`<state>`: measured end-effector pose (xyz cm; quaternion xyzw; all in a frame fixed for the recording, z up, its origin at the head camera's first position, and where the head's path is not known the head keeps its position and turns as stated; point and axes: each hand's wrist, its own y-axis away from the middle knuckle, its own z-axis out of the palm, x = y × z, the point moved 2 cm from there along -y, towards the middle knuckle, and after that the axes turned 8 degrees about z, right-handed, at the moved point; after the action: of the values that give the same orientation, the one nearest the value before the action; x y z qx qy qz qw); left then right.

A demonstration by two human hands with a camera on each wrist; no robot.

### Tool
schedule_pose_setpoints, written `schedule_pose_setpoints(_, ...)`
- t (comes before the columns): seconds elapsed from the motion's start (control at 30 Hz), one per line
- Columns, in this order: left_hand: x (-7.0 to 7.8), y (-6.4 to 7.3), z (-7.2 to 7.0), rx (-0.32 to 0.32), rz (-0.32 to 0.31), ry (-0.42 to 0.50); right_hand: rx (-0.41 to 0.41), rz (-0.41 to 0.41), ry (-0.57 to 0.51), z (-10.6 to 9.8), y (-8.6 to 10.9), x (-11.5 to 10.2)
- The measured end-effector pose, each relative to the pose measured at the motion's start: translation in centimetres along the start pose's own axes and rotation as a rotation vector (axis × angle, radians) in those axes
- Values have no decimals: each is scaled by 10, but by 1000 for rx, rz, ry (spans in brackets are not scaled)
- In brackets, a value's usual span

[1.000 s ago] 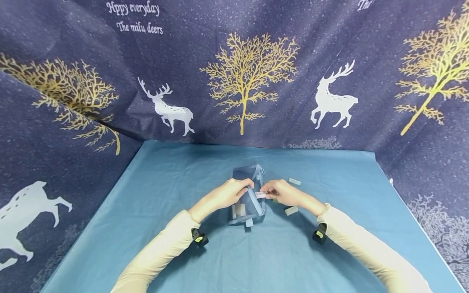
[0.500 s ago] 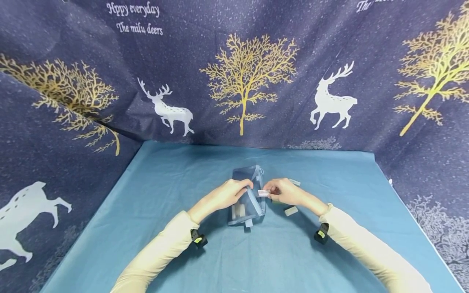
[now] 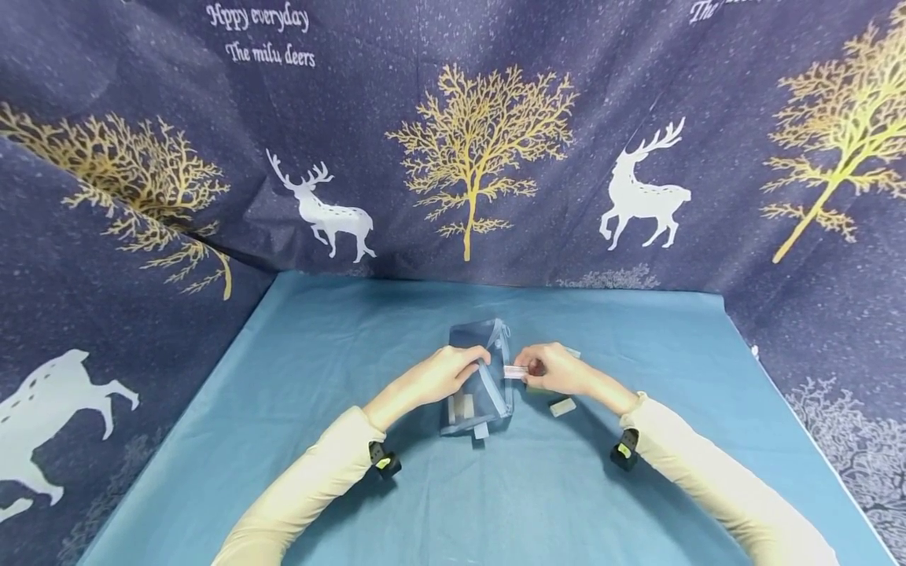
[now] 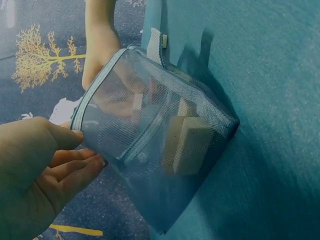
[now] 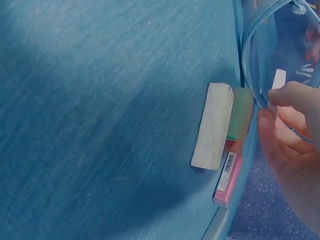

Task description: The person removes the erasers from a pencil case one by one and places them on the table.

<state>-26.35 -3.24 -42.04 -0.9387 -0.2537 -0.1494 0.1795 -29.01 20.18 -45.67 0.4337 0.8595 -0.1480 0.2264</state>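
Note:
My left hand [image 3: 447,371] pinches the zipped edge of a blue mesh pouch [image 3: 467,336] between thumb and fingers and holds its mouth raised. Through the mesh in the left wrist view, pale rectangular blocks [image 4: 192,145] show at the bottom of the pouch. On the other side, my right hand [image 3: 555,369] pinches a small white block [image 3: 515,372] that looks like an eraser, with reddish print on it. The block's free end points at the pouch opening and overlaps the pouch's right edge in the head view.
Below my right hand, a white block [image 5: 212,125] lies beside a green block [image 5: 241,112] and a pink one with a barcode label [image 5: 229,180]. A fabric tab [image 3: 481,431] sticks out of the pouch's near end. A patterned curtain [image 3: 425,157] hangs behind the blue cloth [image 3: 354,322].
My right hand has shifted a little to the right with the white block, away from the pouch mouth. The left hand and the pouch have stayed in place.

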Motion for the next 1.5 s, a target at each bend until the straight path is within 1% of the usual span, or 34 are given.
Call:
schedule_pose_setpoints(0.4, 0, -2, 0, 3, 6, -43, -3, -11, -20, -4, 2, 3)
schedule_pose_setpoints(0.47, 0, -2, 0, 4, 5, -39, -2, -15, -21, -5, 2, 4)
schedule_pose_setpoints(0.7, 1, -1, 0, 20, 18, -55, 26, -15, 27, -8, 3, 4)
schedule_pose_setpoints(0.9, 1, -1, 1, 13, 0, -39, 24, 13, 64, -9, 5, 7)
schedule_pose_setpoints(1.03, 1, 0, 2, 20, -3, -36, 27, 24, 52, -9, 5, 8)
schedule_pose_setpoints(1.2, 1, 0, 2, 25, 10, -32, 34, 38, 39, -10, 6, 11)
schedule_pose_setpoints(1.37, 2, 1, 4, 15, -2, -10, 28, 54, 36, -9, 7, 14)
schedule_pose_setpoints(1.5, 2, 1, 4, 15, -6, -15, 39, 61, 33, -10, 8, 14)
